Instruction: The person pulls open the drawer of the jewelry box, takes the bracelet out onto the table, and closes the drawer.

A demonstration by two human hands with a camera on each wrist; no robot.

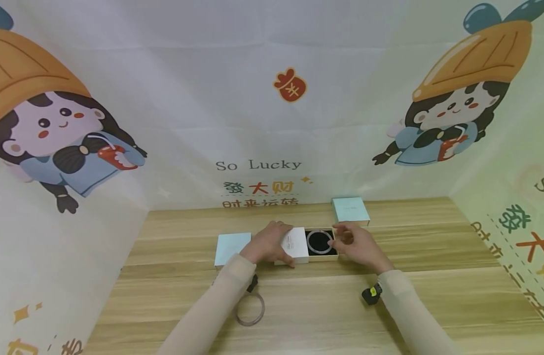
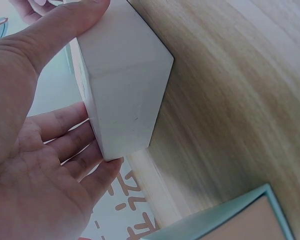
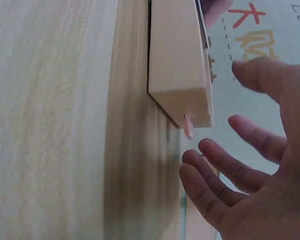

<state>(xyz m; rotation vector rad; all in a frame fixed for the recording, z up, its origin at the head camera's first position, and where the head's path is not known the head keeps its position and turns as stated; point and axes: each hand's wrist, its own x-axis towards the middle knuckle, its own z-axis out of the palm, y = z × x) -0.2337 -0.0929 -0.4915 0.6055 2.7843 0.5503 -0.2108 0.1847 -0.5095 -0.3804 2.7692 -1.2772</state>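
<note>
A white box sleeve (image 1: 300,245) lies on the wooden table with its cream drawer (image 1: 322,258) pulled partly out to the right. Inside the drawer, on black lining, sits a bangle (image 1: 319,253). My left hand (image 1: 268,242) grips the sleeve, thumb on the near side and fingers on the far side. At the drawer's right end is my right hand (image 1: 355,243), its fingers loosely bent and holding nothing. A small pink ribbon tab (image 3: 189,127) sticks out of the drawer's end, close to the right fingertips. Another bangle (image 1: 250,324) lies on the table by the left forearm.
One light blue box (image 1: 231,246) stands left of the left hand. A second light blue box (image 1: 350,209) is at the back, behind the right hand. Printed cloth (image 1: 263,113) rises behind the wooden table (image 1: 307,315) and along both sides.
</note>
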